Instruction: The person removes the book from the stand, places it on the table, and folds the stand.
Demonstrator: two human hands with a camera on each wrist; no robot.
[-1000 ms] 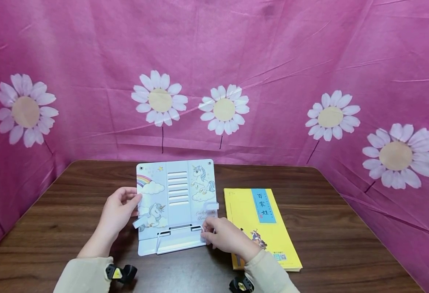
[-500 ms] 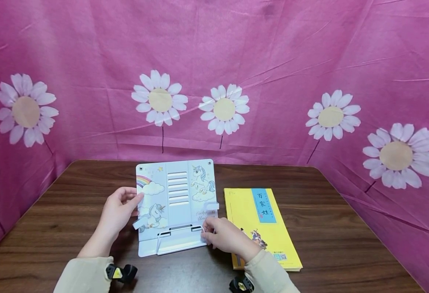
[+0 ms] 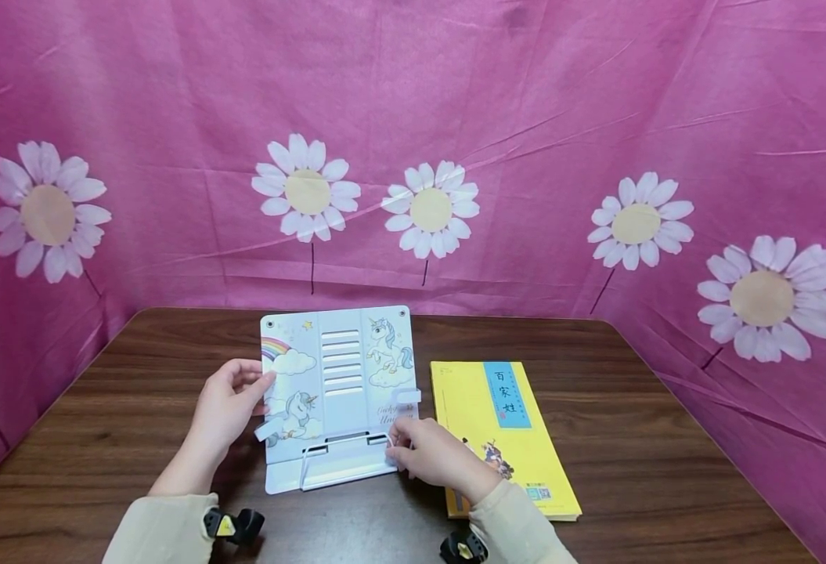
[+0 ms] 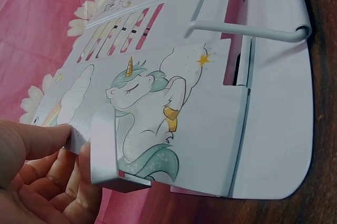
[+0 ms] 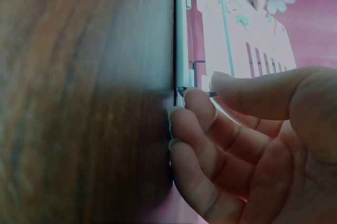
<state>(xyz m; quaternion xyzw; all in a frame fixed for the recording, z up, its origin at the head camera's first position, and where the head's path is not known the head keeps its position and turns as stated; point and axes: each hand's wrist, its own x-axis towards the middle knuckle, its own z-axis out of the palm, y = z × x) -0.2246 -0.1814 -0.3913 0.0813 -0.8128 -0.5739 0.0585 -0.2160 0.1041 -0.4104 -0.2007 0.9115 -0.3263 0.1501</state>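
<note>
A white book stand point(image 3: 342, 407) printed with unicorns leans back on the table, its slotted panel facing me in the head view. My left hand point(image 3: 225, 411) pinches its left edge, thumb in front and fingers behind, just above a small side clip point(image 4: 105, 153). At the lower right corner my right hand point(image 3: 437, 454) pinches the end of the white wire page holder point(image 4: 253, 30), thumb and index finger together in the right wrist view. The other right fingers point(image 5: 192, 174) curl beside the stand's bottom edge.
A yellow book point(image 3: 479, 392) with a blue title strip lies on the brown wooden table point(image 3: 631, 439), right of the stand and partly under my right forearm. A pink cloth point(image 3: 525, 94) with printed daisies hangs behind the table.
</note>
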